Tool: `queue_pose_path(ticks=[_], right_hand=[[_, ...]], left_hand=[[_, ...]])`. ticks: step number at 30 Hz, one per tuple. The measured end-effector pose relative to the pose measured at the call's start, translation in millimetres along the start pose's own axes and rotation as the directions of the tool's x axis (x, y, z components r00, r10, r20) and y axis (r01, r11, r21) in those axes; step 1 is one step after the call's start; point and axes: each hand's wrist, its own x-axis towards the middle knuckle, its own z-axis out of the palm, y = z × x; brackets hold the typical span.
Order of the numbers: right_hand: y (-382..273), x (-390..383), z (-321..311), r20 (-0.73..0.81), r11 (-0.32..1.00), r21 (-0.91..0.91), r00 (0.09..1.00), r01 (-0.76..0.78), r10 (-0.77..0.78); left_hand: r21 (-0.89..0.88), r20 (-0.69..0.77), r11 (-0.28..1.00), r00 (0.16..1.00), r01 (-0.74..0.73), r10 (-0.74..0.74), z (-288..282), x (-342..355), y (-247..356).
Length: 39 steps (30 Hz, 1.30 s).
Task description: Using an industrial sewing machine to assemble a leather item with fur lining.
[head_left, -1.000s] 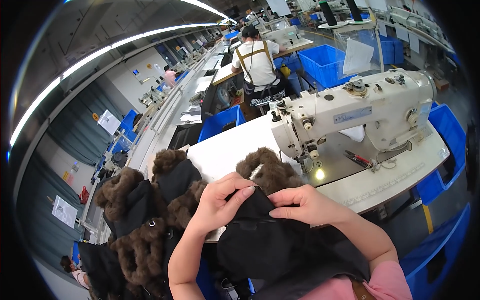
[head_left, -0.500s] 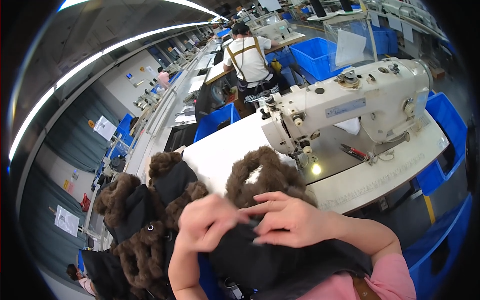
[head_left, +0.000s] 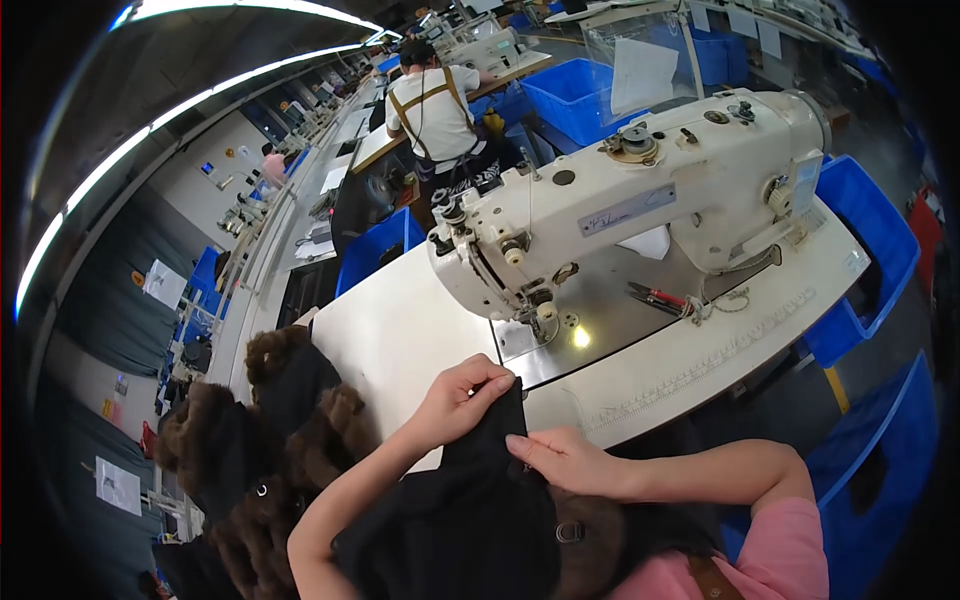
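Note:
A black fabric piece (head_left: 460, 520) hangs across my lap, with brown fur and a metal D-ring (head_left: 570, 532) at its right side. My left hand (head_left: 463, 402) pinches its narrow upper end between thumb and fingers, just in front of the sewing table. Lower down, on the right edge of that narrow part, my right hand (head_left: 562, 460) grips the cloth with the thumb on top. Beyond both hands stands a white sewing machine (head_left: 640, 195); its lit needle area (head_left: 545, 325) is apart from the cloth.
More black pieces with brown fur (head_left: 290, 440) are heaped at the left of the white table (head_left: 390, 300). Red-handled snippers (head_left: 660, 298) lie under the machine arm. Blue bins (head_left: 875, 250) stand at the right. Farther off, a person in a white shirt (head_left: 435, 115) sits working.
The fur loop that lay on the table edge is turned down toward my lap, and black cloth now faces up. Both hands have new grips; the view has shifted.

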Motion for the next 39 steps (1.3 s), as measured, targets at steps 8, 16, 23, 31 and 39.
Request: queue_pose_path(ticks=[8, 16, 23, 31, 39], right_hand=[[16, 37, -59, -0.172, 0.969, -0.111, 0.965, -0.221, 0.2], [-6, 45, -109, 0.381, -0.059, -0.887, 0.653, 0.458, -0.654], [23, 54, -106, 0.566, -0.219, -0.808, 0.617, 0.548, -0.546], [11, 51, -104, 0.519, -0.161, -0.836, 0.661, 0.524, -0.543], [29, 69, -107, 0.43, -0.108, -0.875, 0.657, 0.471, -0.62]], left_hand=[[-0.121, 0.007, 0.984, 0.991, 0.131, -0.131, 26, 59, -66], [-0.147, -0.004, 0.96, 0.971, 0.237, -0.24, 21, 62, -73], [-0.036, 0.053, 0.855, 0.855, 0.517, -0.515, 19, 66, -50], [-0.032, -0.223, 0.879, 0.854, 0.477, -0.471, 7, 54, -71], [0.515, -0.14, 0.848, 0.988, 0.124, -0.059, -49, 50, -116]])
